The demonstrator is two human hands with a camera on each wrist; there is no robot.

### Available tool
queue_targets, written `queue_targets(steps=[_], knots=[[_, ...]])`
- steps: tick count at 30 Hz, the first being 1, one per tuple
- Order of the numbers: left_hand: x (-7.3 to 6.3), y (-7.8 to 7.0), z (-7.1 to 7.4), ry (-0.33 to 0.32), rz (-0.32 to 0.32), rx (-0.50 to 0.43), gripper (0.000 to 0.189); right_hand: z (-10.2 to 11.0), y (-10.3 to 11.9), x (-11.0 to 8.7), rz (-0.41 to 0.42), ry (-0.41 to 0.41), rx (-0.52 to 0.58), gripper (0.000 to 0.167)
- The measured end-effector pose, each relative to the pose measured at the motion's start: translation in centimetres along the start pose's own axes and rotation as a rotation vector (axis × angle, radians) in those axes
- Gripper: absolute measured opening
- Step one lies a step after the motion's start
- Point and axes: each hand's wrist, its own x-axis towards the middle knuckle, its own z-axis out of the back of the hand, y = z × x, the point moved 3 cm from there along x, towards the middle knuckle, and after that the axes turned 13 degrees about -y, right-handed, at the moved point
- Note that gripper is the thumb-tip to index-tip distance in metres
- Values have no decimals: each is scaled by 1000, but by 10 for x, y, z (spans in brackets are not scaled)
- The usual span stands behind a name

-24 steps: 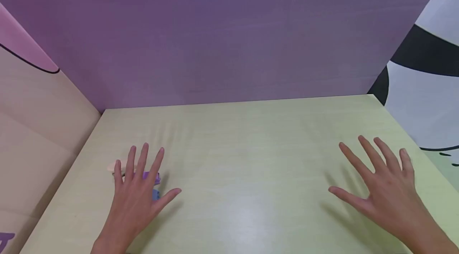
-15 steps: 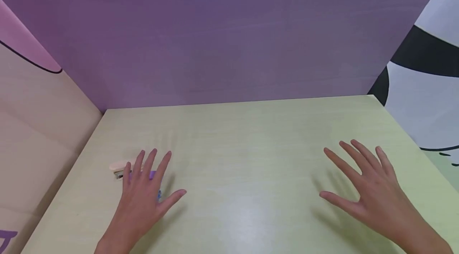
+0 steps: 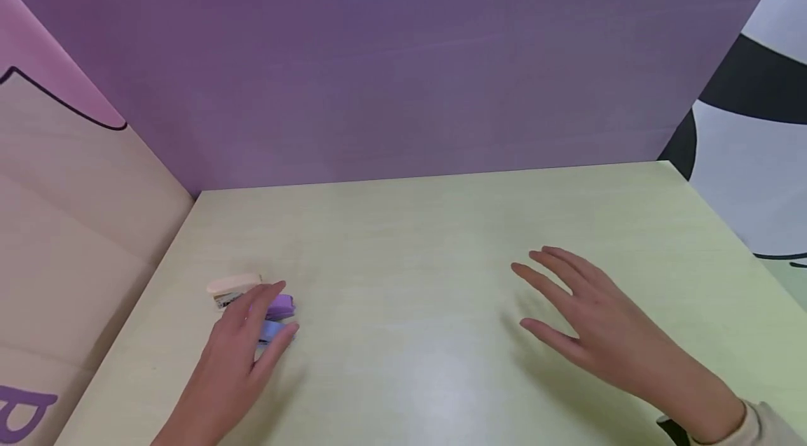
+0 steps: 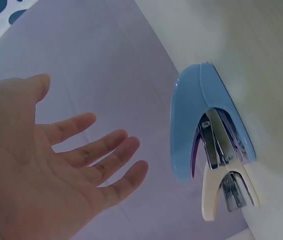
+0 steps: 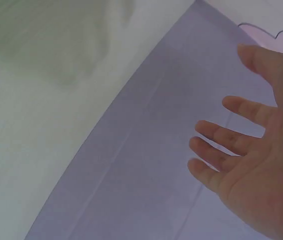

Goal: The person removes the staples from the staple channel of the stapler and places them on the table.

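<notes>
Three small staplers stand close together on the left part of the table: a cream stapler [image 3: 233,283] farthest back, a purple stapler [image 3: 281,305] in the middle and a blue stapler [image 3: 271,330] nearest me. My left hand [image 3: 228,355] hovers over their near side, fingers slightly bent, and partly covers them in the head view. In the left wrist view the blue stapler [image 4: 184,117] is apart from the fingers and hides most of the purple one; the cream stapler [image 4: 211,194] shows beyond it. Over the right half of the table, my right hand [image 3: 589,323] holds nothing, its fingers spread and relaxed.
The pale wooden table [image 3: 416,243] ends at a purple back wall [image 3: 403,68]. A cream side panel [image 3: 76,222] borders it on the left, and a white panel with black shapes [image 3: 750,173] on the right.
My right hand has moved left toward the middle, and its sleeve now shows. My left hand has turned and its fingers have drawn in beside the staplers, uncovering more of them. The view has shifted slightly.
</notes>
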Motion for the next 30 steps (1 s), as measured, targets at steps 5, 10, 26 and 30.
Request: queue_targets(steps=[5,10,26,30], knots=[[-4,11,12,8,40,7,47,-29,14,17,53,66,41,51],[-8,24,20,-48,1,26,45,-56,28,29,78,142,94,49],[-3,69,17,55,48,-52,43,-111,74,54,-220,612,593,41],[-6,78,11,166,126,-117,42,-133,94,68,-183,625,683,34]])
